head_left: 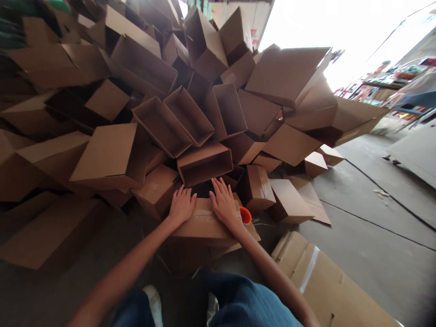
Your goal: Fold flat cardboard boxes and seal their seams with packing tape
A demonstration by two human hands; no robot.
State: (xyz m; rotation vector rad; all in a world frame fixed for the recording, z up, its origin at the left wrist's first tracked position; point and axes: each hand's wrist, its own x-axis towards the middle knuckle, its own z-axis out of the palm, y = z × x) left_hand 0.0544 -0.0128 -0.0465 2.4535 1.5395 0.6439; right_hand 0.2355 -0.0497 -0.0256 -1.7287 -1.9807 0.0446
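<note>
Between my feet and the heap stands a cardboard box (200, 229), its top flaps closed and a strip of clear tape showing on them. My left hand (183, 204) lies on the left side of its top, fingers stretched toward the far edge. On the right side of the same top rests my right hand (224, 200), fingers spread and flat. Neither hand holds anything. Just beyond my fingertips lies an open carton (204, 163) with its hollow side facing me. An orange round object (245, 215), like a cup or tape roll, sits beside my right wrist.
A tall heap of open cardboard boxes (190, 116) fills the far side and the left. Flattened cardboard (327, 277) is stacked at lower right. A dark cable (384, 193) runs across the grey floor (361, 218). Shelving with goods (384, 86) stands far right.
</note>
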